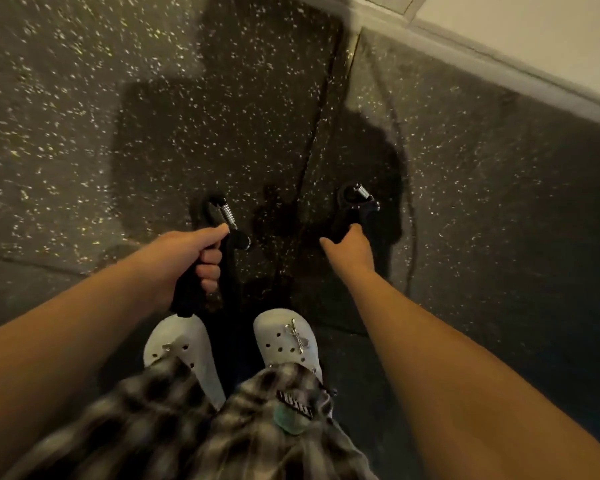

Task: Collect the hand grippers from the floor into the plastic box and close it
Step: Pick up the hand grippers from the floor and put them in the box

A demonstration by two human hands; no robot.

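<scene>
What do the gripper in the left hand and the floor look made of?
The hand gripper in the left hand: matte black handles, likely plastic or foam; its shiny coiled spring looks steel. The floor: dark, pale-flecked, probably rubber matting.

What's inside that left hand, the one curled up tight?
The left hand grips a black hand gripper. Its spring and top stick out above the hand; the part of the handle under the curled fingers is hidden.

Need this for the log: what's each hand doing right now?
Left hand: closed round a hand gripper.
Right hand: closed on the handle of a second hand gripper.
</scene>
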